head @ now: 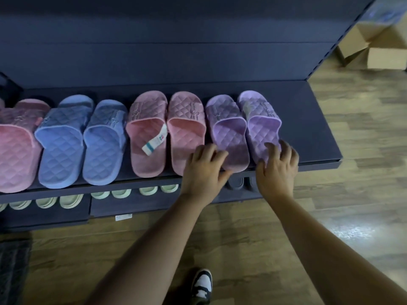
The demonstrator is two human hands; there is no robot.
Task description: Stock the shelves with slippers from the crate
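there, left hand [204, 170] and right hand [278, 170] each grip purple slippers [231, 133] on shelf [308, 119].

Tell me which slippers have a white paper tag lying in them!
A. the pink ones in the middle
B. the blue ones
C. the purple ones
A: the white tag lies in the left slipper of the middle pink pair, while the blue pair and the purple pair show no tag.
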